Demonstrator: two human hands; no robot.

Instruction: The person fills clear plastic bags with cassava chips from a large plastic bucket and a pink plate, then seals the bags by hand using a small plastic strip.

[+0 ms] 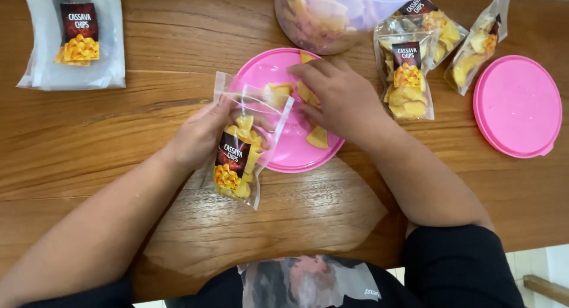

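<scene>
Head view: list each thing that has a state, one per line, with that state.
Clear pouch: open at the top, partly filled with chips, held by left hand.
Right hand: on chips in pink plate.
Pink lid: off, flat on table.
Filled pouches: propped against big jar.
Empty pouches: stacked flat.

Around the pink bowl room is tight. A big jar blocks its far side, filled bags crowd its far right, and a pink lid lies beyond them (flat, easy to pass over). Left of the bowl, bare table runs to the empty bags; the near side is open too.
</scene>
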